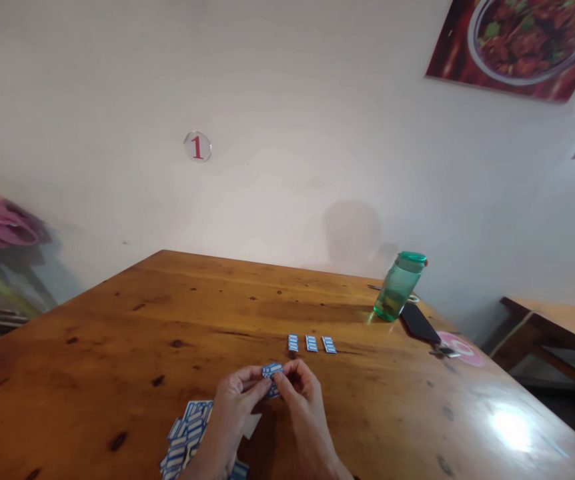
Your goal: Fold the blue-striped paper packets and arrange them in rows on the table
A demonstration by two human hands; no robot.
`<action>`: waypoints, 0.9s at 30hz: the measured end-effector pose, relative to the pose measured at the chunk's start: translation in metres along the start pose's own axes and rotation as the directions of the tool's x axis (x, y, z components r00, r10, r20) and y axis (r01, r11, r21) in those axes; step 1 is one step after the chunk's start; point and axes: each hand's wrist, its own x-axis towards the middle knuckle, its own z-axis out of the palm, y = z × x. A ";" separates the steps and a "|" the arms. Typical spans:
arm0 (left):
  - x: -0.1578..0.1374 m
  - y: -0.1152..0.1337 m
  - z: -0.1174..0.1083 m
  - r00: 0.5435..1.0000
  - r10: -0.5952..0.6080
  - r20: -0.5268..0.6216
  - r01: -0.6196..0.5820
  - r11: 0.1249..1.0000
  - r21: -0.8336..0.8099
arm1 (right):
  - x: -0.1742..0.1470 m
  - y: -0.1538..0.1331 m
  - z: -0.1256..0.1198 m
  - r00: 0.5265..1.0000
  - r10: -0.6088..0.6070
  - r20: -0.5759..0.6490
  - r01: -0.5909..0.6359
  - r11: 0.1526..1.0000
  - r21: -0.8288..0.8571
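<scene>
Between both hands, just above the wooden table point(132, 373), is a small blue-and-white printed card point(273, 371). My left hand point(237, 397) pinches it from the left with thumb and fingertips. From the other side my right hand point(303, 403) grips it, thumb pressed on its face. Beyond the hands, three similar cards lie in a short row: a left one point(293, 343), a middle one point(311, 343) and a right one point(329, 345). A loose pile of blue-and-white cards point(185, 433) spreads beside and partly under my left forearm, which hides some of it.
A green bottle point(398, 288) with some liquid stands toward the back right. Close to it lie a dark flat object point(419, 323), a small metallic item point(447, 351) and a pink round disc point(469, 350). The wall point(267, 187) borders the table's far edge.
</scene>
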 end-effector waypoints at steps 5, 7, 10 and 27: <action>0.000 0.004 0.001 1.000 0.026 -0.005 -0.026 1.000 0.009 | -0.001 -0.001 0.001 1.000 0.018 0.011 -0.019 0.999 0.029; 0.000 0.004 0.001 0.999 0.032 0.003 -0.032 0.999 0.019 | -0.002 -0.001 0.001 1.000 0.020 0.002 -0.020 0.999 0.042; -0.002 0.002 0.002 0.999 0.031 0.012 -0.031 0.999 0.029 | -0.003 -0.003 0.001 1.000 0.020 -0.008 -0.019 0.998 0.056; 0.002 -0.005 0.000 0.998 0.062 0.033 -0.063 0.997 0.043 | -0.004 -0.004 0.000 1.000 0.022 0.004 -0.022 1.000 -0.001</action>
